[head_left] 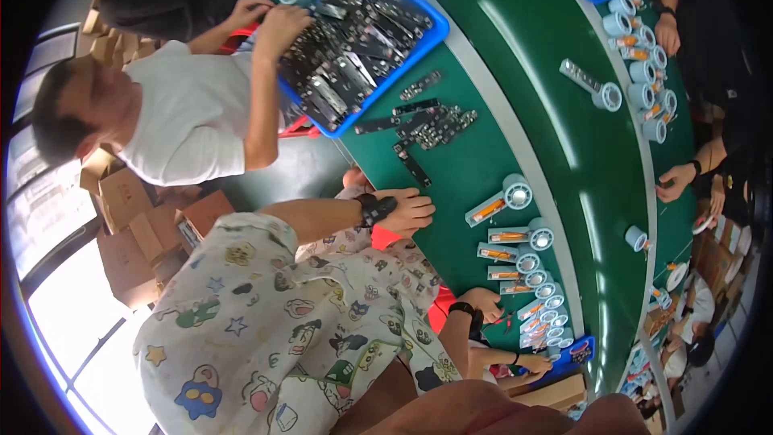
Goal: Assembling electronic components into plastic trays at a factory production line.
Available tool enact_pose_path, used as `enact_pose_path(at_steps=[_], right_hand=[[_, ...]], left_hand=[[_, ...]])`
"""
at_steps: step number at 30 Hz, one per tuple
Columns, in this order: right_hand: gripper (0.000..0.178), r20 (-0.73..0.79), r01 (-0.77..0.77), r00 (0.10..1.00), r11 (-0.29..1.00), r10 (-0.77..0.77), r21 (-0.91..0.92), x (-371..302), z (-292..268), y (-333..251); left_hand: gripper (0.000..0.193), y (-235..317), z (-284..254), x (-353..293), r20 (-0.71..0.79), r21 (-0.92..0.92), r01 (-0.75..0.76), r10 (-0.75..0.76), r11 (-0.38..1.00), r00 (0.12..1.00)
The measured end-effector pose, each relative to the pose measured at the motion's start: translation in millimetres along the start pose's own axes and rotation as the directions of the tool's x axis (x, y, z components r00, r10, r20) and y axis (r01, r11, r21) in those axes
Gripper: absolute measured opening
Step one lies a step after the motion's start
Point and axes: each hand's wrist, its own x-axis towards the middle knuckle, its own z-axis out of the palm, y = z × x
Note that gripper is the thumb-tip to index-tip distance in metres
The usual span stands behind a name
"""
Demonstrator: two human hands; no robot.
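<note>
Neither your left hand nor your right hand shows: only a blurred forearm (499,412) crosses the lower edge, so grip and opening cannot be told (nor which arm it is). Nearest are the pale-blue reel parts (535,286), lined up on the green belt (483,161) just beyond and slightly right of that forearm. Each part's long axis lies left-right, round end to the right. A co-worker's hand (412,211) rests at the belt's left edge, and a blue tray (581,350) sits at the row's near end.

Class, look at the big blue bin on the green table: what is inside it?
The blue bin holds a heap of flat black and silver strip-shaped parts. A co-worker's hand covers one corner, and the lower layers and bin floor are hidden.
</note>
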Motion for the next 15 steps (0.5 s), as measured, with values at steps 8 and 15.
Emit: enact_pose_path(at_steps=[8,15], right_hand=[[0.046,-0.076,0.275,0.961,0.950,-0.267,0.145,0,-15,34],[0.033,-0.224,0.745,0.641,0.524,-0.734,0.413,-14,-21,34]], left_hand=[[0.035,2,30,-9,-0.228,0.101,0.005,0.018,0.995,0.973],[0.030,12,45,-16,-0.312,0.172,0.029,0.026,0.985,0.950]])
